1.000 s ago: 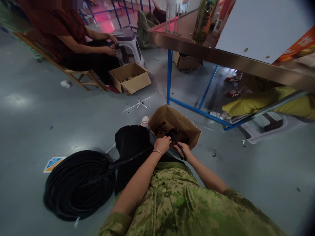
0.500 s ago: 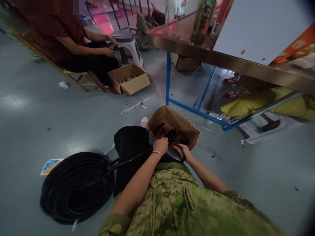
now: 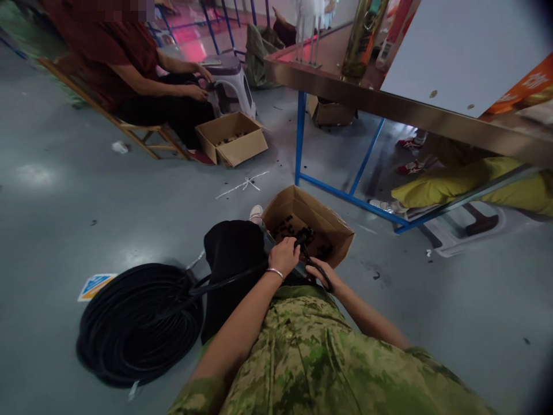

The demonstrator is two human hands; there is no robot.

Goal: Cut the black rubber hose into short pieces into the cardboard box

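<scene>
My left hand (image 3: 284,256) is closed around a black tube (image 3: 235,278), whose end pokes out past the fingers over the cardboard box (image 3: 330,214). The tube runs back across my dark-clad knee to a large black coil (image 3: 138,323) on the left. In my right hand (image 3: 325,273) are black-handled scissors (image 3: 320,271), the fingers closed on the handles and the blades pointing toward the tube end. Short black cut pieces (image 3: 283,225) lie inside the box. Whether the blades touch the tube cannot be made out.
A person in a dark red top sits on a wooden chair (image 3: 133,129) beside another cardboard box (image 3: 242,148). To the right stands a blue-legged table (image 3: 299,138) with a bottle (image 3: 360,43) on it. A grey plastic stool (image 3: 470,230) is beneath it.
The scissors have turned, their blades now showing close to the left hand. More of the tube's end sticks out beyond my left fingers. The whole view has shifted slightly.
</scene>
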